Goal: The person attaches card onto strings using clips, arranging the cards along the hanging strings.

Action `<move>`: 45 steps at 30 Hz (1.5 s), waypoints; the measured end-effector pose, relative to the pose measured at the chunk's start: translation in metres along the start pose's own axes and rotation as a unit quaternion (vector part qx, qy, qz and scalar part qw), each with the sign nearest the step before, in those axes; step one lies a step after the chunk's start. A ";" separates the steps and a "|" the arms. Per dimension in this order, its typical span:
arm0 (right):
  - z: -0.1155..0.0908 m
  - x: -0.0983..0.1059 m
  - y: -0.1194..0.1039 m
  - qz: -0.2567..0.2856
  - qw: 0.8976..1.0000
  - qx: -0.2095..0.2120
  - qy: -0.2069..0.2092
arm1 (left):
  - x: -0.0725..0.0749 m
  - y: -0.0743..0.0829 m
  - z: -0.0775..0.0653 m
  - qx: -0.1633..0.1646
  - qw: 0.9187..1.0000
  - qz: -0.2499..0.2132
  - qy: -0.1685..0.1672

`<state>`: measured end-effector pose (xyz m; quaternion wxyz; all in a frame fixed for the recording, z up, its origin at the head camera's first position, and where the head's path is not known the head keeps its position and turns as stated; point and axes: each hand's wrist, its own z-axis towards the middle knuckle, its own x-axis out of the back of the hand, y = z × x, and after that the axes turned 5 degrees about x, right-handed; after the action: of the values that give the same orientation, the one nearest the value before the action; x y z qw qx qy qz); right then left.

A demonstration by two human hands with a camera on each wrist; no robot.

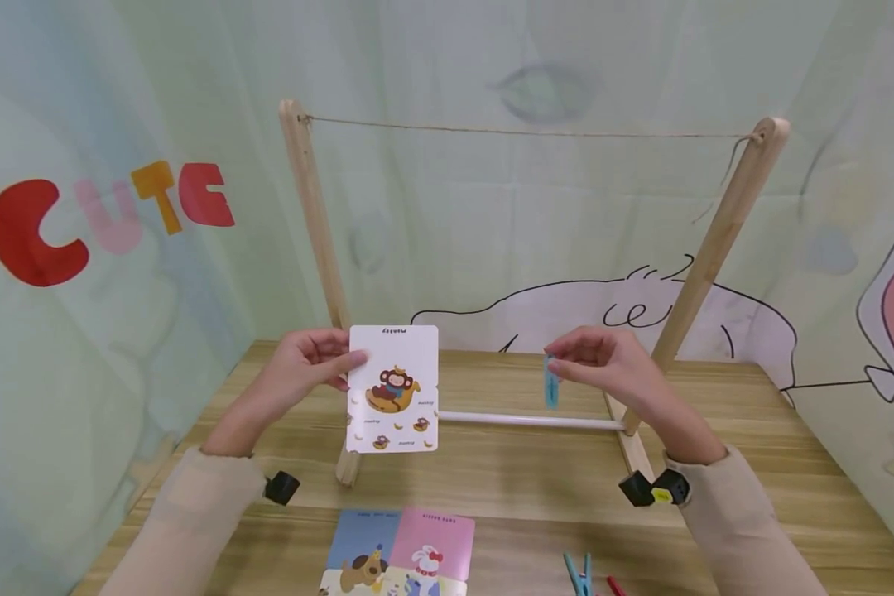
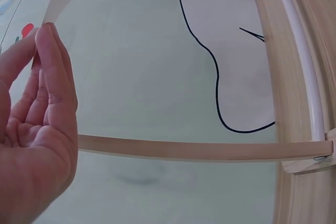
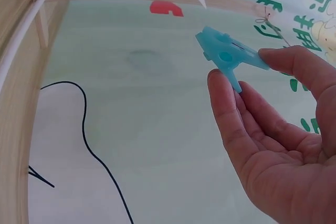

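Observation:
My left hand (image 1: 313,358) pinches a white monkey card (image 1: 394,397) by its left edge, thumb in front. The card stands upright in the air, its picture facing me; in the left wrist view it shows edge-on above the fingertips. A blue clothespin (image 3: 226,53) is held between the thumb and fingers of my right hand (image 1: 603,360), one handle under the thumb and the other against the fingers. Beyond both hands, a string (image 1: 529,132) runs across the top of a wooden frame (image 1: 314,215). Card and clothespin are apart from each other and below the string.
On the table (image 1: 521,480), a blue dog card (image 1: 365,538) and a pink rabbit card (image 1: 438,542) lie near the front. Another blue clothespin (image 1: 579,574) and something red (image 1: 615,586) lie right of them. A white rod (image 1: 529,420) joins the frame's posts low down.

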<state>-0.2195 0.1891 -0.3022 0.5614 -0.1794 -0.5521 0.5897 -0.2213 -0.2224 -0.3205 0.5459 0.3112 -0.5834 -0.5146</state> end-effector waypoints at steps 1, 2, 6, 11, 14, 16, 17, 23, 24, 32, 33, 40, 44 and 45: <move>0.001 0.001 -0.001 -0.002 1.000 0.003 0.001 | 0.001 0.001 0.001 0.000 1.000 -0.001 0.000; 0.002 0.001 -0.002 0.000 1.000 0.005 0.002 | 0.001 0.002 0.001 -0.002 1.000 -0.002 0.000; 0.008 0.003 -0.006 -0.005 1.000 0.016 0.004 | 0.003 0.006 0.004 -0.010 1.000 -0.008 -0.003; 0.013 0.004 -0.013 -0.001 1.000 0.012 0.003 | 0.005 0.014 0.007 -0.022 1.000 -0.008 0.002; 0.016 0.005 -0.017 0.006 1.000 0.004 0.002 | 0.006 0.018 0.008 -0.022 1.000 -0.009 0.003; 0.018 0.005 -0.019 0.008 1.000 0.003 0.001 | 0.007 0.020 0.008 -0.020 1.000 -0.010 0.003; 0.019 0.005 -0.019 0.009 1.000 0.002 0.000 | 0.008 0.021 0.008 -0.020 1.000 -0.010 0.002; 0.026 0.007 -0.024 0.020 1.000 0.013 0.003 | 0.011 0.028 0.009 -0.032 0.999 0.002 0.007; 0.027 0.007 -0.025 0.021 1.000 0.017 0.003 | 0.011 0.029 0.010 -0.036 0.999 0.005 0.008; 0.036 0.007 -0.037 0.001 0.999 0.043 0.011 | 0.011 0.040 0.013 -0.051 0.999 0.013 0.010; 0.037 0.007 -0.038 0.001 0.999 0.043 0.013 | 0.011 0.041 0.014 -0.052 0.998 0.013 0.012; 0.046 0.009 -0.049 0.002 0.999 0.042 0.019 | 0.011 0.050 0.020 -0.062 0.998 0.011 0.011; 0.051 0.010 -0.053 0.004 0.999 0.043 0.027 | 0.012 0.055 0.022 -0.062 0.998 0.016 0.008; 0.052 0.010 -0.054 0.001 0.999 0.043 0.029 | 0.013 0.056 0.023 -0.063 0.998 0.017 0.008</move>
<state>-0.2409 0.1620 -0.2354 0.5837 -0.1729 -0.5095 0.6082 -0.2346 -0.2127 -0.2609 0.5774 0.2703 -0.5508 -0.5387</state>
